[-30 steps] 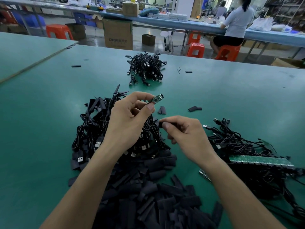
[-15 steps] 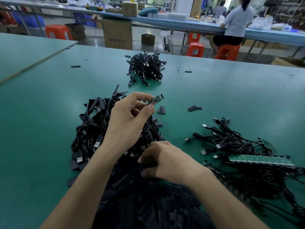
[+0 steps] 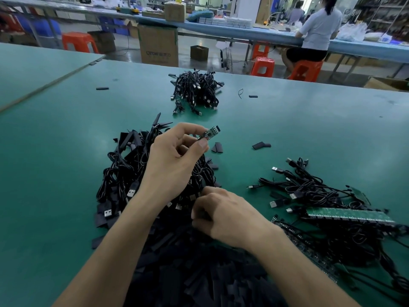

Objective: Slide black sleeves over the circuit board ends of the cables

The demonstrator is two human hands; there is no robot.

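Note:
My left hand (image 3: 174, 160) pinches a small green circuit board (image 3: 210, 132) on a cable end between thumb and forefinger, held above the table. My right hand (image 3: 228, 216) is down on the heap of flat black sleeves (image 3: 199, 269) near me, fingers curled around a black sleeve (image 3: 200, 214) at the heap's top. A tangle of black USB cables (image 3: 124, 173) lies under and left of my left hand. Another bunch of cables with bare boards (image 3: 321, 196) lies to the right.
A far pile of cables (image 3: 197, 89) sits mid-table on the green table (image 3: 66, 151). A green strip of boards (image 3: 347, 214) rests on the right bunch. Loose sleeves (image 3: 261, 145) lie right of my left hand. A person sits at the far bench (image 3: 318, 32).
My right hand dropped from beside the left hand down to the sleeve heap, then curled its fingers there. The left hand kept the board still.

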